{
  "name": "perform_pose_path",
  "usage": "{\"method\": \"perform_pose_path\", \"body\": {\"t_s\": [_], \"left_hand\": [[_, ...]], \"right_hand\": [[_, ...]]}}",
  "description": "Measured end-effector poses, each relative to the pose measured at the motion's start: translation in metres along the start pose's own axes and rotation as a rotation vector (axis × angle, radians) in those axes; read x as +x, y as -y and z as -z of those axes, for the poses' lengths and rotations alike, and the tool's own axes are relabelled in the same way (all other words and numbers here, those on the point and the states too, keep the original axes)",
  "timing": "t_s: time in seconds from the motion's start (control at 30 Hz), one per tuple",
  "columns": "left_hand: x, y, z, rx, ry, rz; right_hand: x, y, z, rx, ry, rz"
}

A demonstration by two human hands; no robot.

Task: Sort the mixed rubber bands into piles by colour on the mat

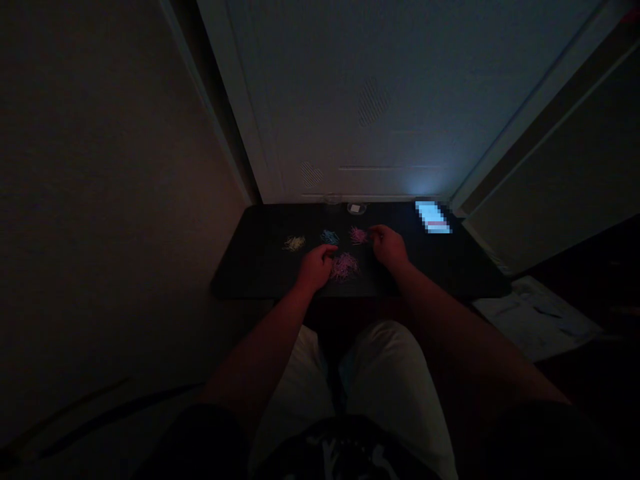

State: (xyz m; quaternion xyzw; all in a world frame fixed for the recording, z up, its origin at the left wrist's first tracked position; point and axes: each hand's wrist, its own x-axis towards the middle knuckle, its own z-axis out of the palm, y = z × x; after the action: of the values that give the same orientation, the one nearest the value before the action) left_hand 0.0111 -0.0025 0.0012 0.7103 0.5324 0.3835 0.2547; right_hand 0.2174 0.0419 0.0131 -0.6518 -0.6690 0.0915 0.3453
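Mid-frame, left hand (315, 268) curls by purple pile (346, 267), right hand (390, 247) by pink pile (357, 235); grips unclear; gaps likely separate colours.

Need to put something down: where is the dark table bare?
Though dim, the table looks bare left of the yellowish pile, and right of the right hand, up to the lit screen. The middle is crowded: blue pile, pink pile and purple pile, with the left hand among them.
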Motion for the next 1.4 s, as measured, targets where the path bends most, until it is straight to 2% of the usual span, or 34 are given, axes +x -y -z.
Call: {"method": "perform_pose_path", "body": {"t_s": [0.07, 0.2, 0.27, 0.37, 0.53, 0.8, 0.97, 1.17, 1.4], "left_hand": [[-0.001, -0.002, 0.000, 0.028, 0.032, -0.026], [-0.003, -0.010, 0.001, 0.135, 0.123, -0.173], [-0.004, -0.012, 0.001, 0.178, 0.154, -0.188], [-0.002, -0.012, 0.000, 0.202, 0.156, -0.154], [0.000, -0.005, -0.001, 0.114, 0.124, -0.078], [0.003, -0.001, -0.002, 0.027, 0.045, -0.004], [0.005, 0.000, -0.002, 0.014, 0.013, -0.019], [0.005, 0.000, -0.003, -0.027, -0.016, -0.016], [0.006, 0.006, -0.003, -0.113, -0.005, -0.035]], "right_hand": [[-0.013, -0.005, 0.005, 0.039, 0.049, 0.025], [-0.040, -0.011, 0.013, 0.066, 0.263, 0.140], [-0.050, -0.009, 0.014, 0.041, 0.311, 0.178], [-0.055, -0.002, 0.011, -0.026, 0.305, 0.217], [-0.057, 0.010, 0.000, -0.036, 0.244, 0.167], [-0.060, 0.008, -0.002, 0.018, 0.181, 0.157], [-0.061, 0.011, 0.000, 0.058, 0.206, 0.149], [-0.060, 0.015, -0.002, -0.048, 0.224, 0.167], [-0.062, 0.014, -0.001, -0.064, 0.232, 0.221]]}}
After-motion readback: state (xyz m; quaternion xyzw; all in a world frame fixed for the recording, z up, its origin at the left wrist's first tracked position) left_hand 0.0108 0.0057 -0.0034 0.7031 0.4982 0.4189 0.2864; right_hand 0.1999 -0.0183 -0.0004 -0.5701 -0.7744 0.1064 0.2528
